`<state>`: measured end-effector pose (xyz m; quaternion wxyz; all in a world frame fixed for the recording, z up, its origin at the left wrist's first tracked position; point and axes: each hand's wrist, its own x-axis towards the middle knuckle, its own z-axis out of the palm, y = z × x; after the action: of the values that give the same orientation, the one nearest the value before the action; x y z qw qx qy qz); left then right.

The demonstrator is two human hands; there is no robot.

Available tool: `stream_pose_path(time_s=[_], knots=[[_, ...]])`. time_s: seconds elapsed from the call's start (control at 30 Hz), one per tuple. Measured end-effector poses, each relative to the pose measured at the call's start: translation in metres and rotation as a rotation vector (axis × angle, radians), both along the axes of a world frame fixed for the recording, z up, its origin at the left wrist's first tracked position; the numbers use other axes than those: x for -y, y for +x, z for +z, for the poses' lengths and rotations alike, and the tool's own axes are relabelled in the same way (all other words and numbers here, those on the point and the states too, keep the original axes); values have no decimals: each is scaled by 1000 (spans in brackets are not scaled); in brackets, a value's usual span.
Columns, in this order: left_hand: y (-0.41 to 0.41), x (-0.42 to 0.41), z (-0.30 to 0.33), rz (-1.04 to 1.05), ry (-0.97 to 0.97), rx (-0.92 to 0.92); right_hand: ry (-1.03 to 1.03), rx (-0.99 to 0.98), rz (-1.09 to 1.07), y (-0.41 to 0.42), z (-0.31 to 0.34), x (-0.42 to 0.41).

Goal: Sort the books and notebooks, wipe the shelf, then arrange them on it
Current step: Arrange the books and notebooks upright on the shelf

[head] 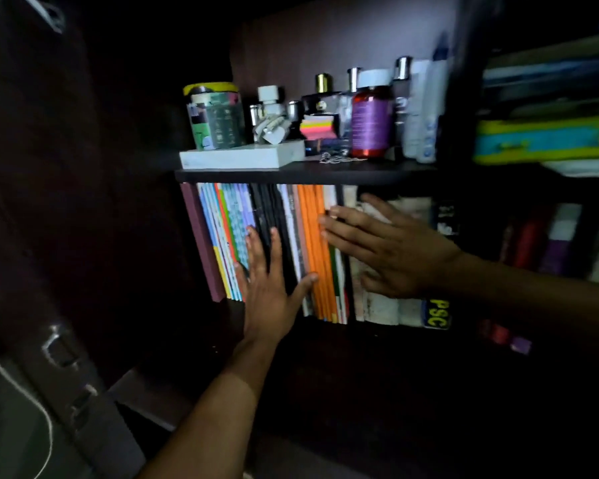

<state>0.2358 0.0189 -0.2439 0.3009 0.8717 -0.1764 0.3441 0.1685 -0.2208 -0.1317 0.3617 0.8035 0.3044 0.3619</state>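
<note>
1. Head view: a row of thin notebooks [284, 250] stands upright, leaning slightly, on the lower shelf [325, 326] of a dark cabinet, spines out in purple, blue, pale patterned, black, grey and orange.
2. At 3 o'clock from them stand thicker books [391, 309] with worn white spines; one blue spine [437, 314] reads "PSC" in yellow letters.
3. Left of the two hands [268, 288] lies flat against the dark and patterned spines, fingers straight and spread, thumb touching the orange ones, gripping nothing.
4. Right of the two hands [388, 250] lies open across the white spines, fingers straight, tips reaching the orange notebooks, clamped on nothing.
5. Little room shows above the row: the spines rise almost to the underside of the upper shelf board [305, 175], a thin dark plank with a straight front edge.
6. On that board, at 12 o'clock, a white book [239, 157] lies flat under a printed cylindrical tin [215, 115] with a yellow rim.
7. Beside it sit a bright sticky-note block [317, 127], an amber bottle [372, 115] with a purple label and white cap, and blurred white bottles [422, 108]; their writing is unreadable.
8. At 9 o'clock the dark cabinet door [49, 236] stands open, metal hinges along its edge.
</note>
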Motion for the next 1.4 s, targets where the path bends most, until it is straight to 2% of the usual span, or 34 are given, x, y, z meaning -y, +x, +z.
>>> stream_pose_path(time_s=[0.07,0.13,0.2,0.27,0.43,0.53,0.63,0.73,0.83,0.93,1.0,1.07,1.13,1.2,1.3,1.4], knots=[[-12,5,0,26,-1,27,17,5,45,7,1,-9],[-31,14,0,25,97,134,20,14,57,11,-1,-14],[-51,30,-5,-125,269,208,30,14,41,8,-4,-10],[-63,38,-10,-239,371,158,99,6,29,-1,-8,-13],[-63,42,-11,-68,533,46,377,62,-157,-59,-47,13],[-71,50,-8,2,610,-5,318,8,-346,-77,-65,59],[-87,65,-9,69,536,-63,300,-78,-353,-65,-68,59],[-107,83,-9,-50,440,-33,295,-68,-300,-57,-62,47],[-105,85,-8,-181,576,49,326,-55,-205,-61,-55,47],[-101,82,-8,-154,624,-28,419,27,-193,-84,-60,53],[-104,85,-5,-120,631,21,525,119,-245,-102,-68,70],[-111,100,-3,-203,587,86,550,119,-297,-114,-76,97],[-120,130,1,-384,537,136,505,64,-326,-112,-82,113],[-134,164,6,-518,389,84,472,26,-349,-104,-83,112],[-139,191,9,-498,137,9,502,4,-306,-103,-82,112],[-127,194,-2,-511,182,43,616,-25,-242,-123,-79,121]])
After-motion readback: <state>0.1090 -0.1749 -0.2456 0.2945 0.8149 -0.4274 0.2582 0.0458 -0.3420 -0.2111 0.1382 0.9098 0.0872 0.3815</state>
